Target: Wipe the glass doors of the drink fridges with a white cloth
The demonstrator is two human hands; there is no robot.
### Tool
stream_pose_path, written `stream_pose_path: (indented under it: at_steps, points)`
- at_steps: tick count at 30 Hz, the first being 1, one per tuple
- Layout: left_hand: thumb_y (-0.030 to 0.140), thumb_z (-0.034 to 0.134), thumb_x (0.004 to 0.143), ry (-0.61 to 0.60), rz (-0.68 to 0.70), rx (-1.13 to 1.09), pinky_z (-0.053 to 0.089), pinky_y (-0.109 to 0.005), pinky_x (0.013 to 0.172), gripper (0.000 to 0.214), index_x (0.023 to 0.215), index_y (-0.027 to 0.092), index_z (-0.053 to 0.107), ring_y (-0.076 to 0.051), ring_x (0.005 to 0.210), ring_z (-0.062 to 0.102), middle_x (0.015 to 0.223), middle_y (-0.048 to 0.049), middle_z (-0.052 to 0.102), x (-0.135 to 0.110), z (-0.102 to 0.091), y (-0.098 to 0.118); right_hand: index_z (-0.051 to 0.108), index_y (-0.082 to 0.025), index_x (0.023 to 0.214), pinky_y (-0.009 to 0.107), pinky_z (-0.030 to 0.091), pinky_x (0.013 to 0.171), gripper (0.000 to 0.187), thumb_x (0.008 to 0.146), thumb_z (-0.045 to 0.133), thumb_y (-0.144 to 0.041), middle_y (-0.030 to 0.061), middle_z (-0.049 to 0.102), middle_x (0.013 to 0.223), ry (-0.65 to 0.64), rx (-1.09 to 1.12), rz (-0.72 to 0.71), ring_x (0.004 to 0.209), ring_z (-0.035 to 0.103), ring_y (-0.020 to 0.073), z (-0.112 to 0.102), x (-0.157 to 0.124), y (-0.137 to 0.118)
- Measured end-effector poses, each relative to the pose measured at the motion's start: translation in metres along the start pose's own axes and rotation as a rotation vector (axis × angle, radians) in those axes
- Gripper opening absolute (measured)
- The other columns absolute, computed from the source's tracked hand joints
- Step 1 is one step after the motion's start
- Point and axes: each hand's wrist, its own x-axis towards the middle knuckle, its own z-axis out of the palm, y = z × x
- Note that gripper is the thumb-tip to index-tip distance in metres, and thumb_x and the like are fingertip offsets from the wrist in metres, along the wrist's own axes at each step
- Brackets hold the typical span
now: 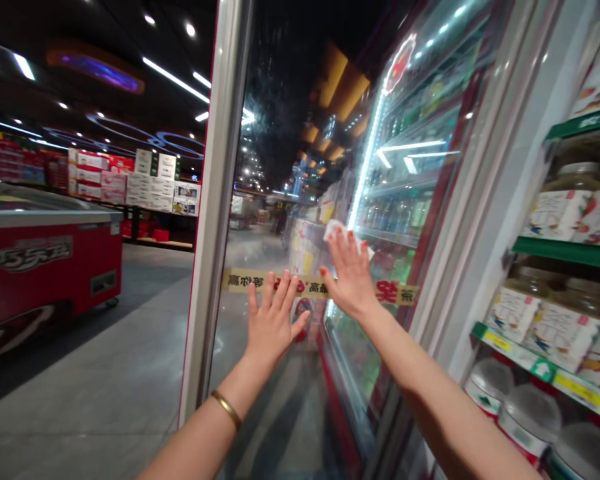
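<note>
A framed glass door [275, 160] stands open before me, with a yellow strip of printed characters [410, 295] across it. My left hand [270, 327] is open, its fingers spread flat at the glass just below and over the strip. A bracelet circles that wrist. Higher and to the right, my right hand [351, 277] lies flat with its fingers extended, pressing a white tissue [333, 229] to the glass. Most of the tissue is hidden under the fingers; its edges show past the fingertips. Smudges and reflections of lit shelves show in the pane.
Shelves of jars and labelled bottles [555, 213] with green price rails [563, 251] stand close on the right. A red chest freezer [50, 267] is on the left, over a grey floor [145, 347]. Stacked boxes [150, 187] line the back.
</note>
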Motion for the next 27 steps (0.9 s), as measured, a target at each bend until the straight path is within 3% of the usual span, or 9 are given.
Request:
stream_pose_path:
  at_steps: [5,8,11,15,18,20,23,25,27]
  points:
    - [0.066,0.053,0.105,-0.051,0.078,-0.038,-0.012,-0.050,0.142,0.085,0.175,0.025,0.029,-0.022,0.175,-0.006,0.178,-0.0021,0.038,-0.017,0.000,-0.003,0.031,-0.041,0.175,0.054,0.022,0.142,0.066,0.110,0.045,-0.044,0.0004,0.048,0.175,-0.126,-0.009,-0.202,0.167,0.037,0.0261,-0.009,-0.044,0.018]
    - [0.058,0.054,0.106,-0.088,0.156,-0.082,-0.005,-0.043,0.143,0.079,0.175,0.027,0.031,-0.020,0.175,0.006,0.179,-0.0013,0.037,-0.012,-0.006,-0.021,0.010,-0.029,0.179,0.071,0.016,0.139,0.075,0.112,0.038,-0.046,0.0086,0.022,0.186,-0.031,-0.048,0.039,0.173,0.019,0.0330,-0.019,-0.013,0.052]
    - [0.046,0.057,0.106,-0.074,0.094,-0.115,0.007,-0.044,0.143,0.080,0.177,0.027,0.025,-0.022,0.173,0.019,0.180,-0.0051,0.035,0.019,-0.013,-0.052,-0.001,-0.024,0.179,0.077,0.012,0.136,0.082,0.111,0.037,-0.050,0.0095,0.002,0.189,0.054,-0.056,0.274,0.175,0.002,0.0355,-0.014,0.040,0.028]
    - [0.040,0.053,0.107,-0.009,0.046,-0.139,0.012,-0.052,0.142,0.078,0.177,0.024,0.023,-0.026,0.174,0.012,0.183,-0.0093,0.027,0.058,-0.013,-0.088,0.021,-0.028,0.178,0.066,0.014,0.140,0.079,0.108,0.049,-0.052,0.0049,0.025,0.185,-0.128,-0.007,-0.181,0.174,0.013,0.0306,0.016,0.036,-0.049]
    - [0.042,0.053,0.107,-0.051,0.115,-0.126,0.010,-0.052,0.142,0.079,0.177,0.023,0.021,-0.026,0.174,0.009,0.183,-0.0104,0.025,0.051,-0.006,-0.101,0.047,-0.040,0.167,0.049,0.023,0.141,0.068,0.102,0.059,-0.057,-0.0043,0.050,0.174,-0.299,0.042,-0.419,0.168,0.034,0.0224,0.018,-0.008,-0.054]
    - [0.047,0.055,0.107,-0.090,0.156,-0.103,0.006,-0.052,0.143,0.081,0.177,0.023,0.022,-0.027,0.174,0.008,0.183,-0.0107,0.024,0.036,0.001,-0.103,0.056,-0.041,0.161,0.046,0.023,0.140,0.060,0.103,0.056,-0.056,-0.0044,0.056,0.169,-0.252,0.028,-0.271,0.167,0.036,0.0226,0.003,-0.014,-0.025]
    - [0.054,0.056,0.107,-0.115,0.159,-0.064,0.002,-0.052,0.143,0.082,0.176,0.022,0.025,-0.028,0.174,0.009,0.182,-0.0114,0.026,0.020,0.010,-0.103,0.037,-0.017,0.173,0.064,0.009,0.140,0.071,0.111,0.033,-0.052,0.0151,0.032,0.182,-0.046,-0.014,0.066,0.174,0.014,0.0343,-0.021,0.038,0.018]
    - [0.054,0.055,0.107,-0.122,0.149,-0.043,0.001,-0.053,0.143,0.083,0.176,0.021,0.026,-0.029,0.174,0.011,0.182,-0.0126,0.026,0.017,0.015,-0.104,0.017,-0.007,0.176,0.077,0.004,0.135,0.077,0.113,0.022,-0.050,0.0218,0.010,0.186,0.060,-0.017,0.214,0.174,0.000,0.0404,-0.025,0.090,0.019]
    - [0.054,0.055,0.106,-0.123,0.153,-0.027,0.001,-0.054,0.143,0.082,0.176,0.019,0.027,-0.029,0.174,0.012,0.182,-0.0139,0.026,0.018,0.018,-0.106,0.016,-0.013,0.178,0.075,0.004,0.136,0.075,0.114,0.026,-0.050,0.0155,0.008,0.187,0.088,-0.006,0.231,0.174,0.000,0.0384,-0.017,0.131,-0.005]
